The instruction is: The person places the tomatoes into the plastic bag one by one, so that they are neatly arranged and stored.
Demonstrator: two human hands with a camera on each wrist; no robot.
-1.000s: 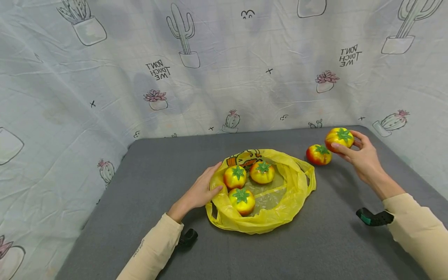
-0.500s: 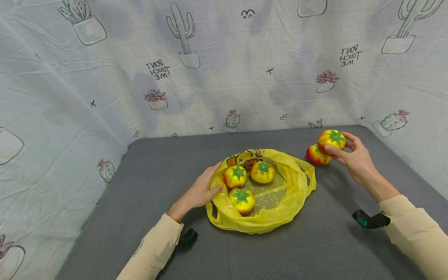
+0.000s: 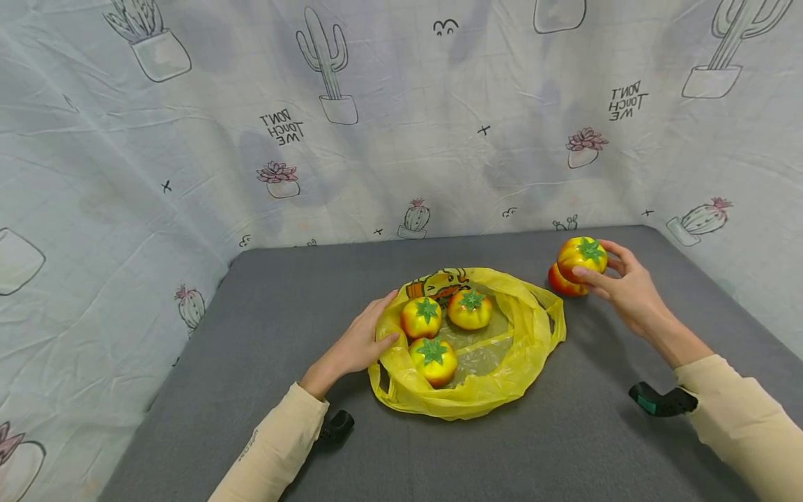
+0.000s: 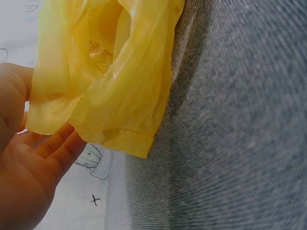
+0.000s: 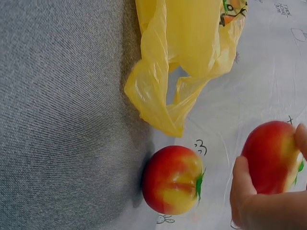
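Observation:
My right hand (image 3: 633,289) holds a yellow-and-red toy tomato (image 3: 580,258) with a green leafy top, raised above the table. Just below and behind it, a second toy tomato (image 5: 172,180) rests on the table, partly hidden in the head view. A yellow plastic bag (image 3: 533,355) stands with its mouth spread wide. Inside, toward its left and back, lie three toy tomatoes (image 3: 434,361). My left hand (image 3: 354,341) grips the bag's left side, thumb on the near part of the rim; in the left wrist view the yellow film (image 4: 120,105) passes between thumb and fingers.
A grey cloth-covered table (image 3: 301,300) lies under everything. White fabric (image 3: 389,160) printed with cacti hangs behind and at the sides. A black wrist strap (image 3: 663,400) hangs under the right sleeve, and a black device (image 3: 337,427) sits by the left sleeve.
My right hand has moved left and slightly down with its toy tomato, which now overlaps the one on the table in the head view. The left hand and the bag stay put.

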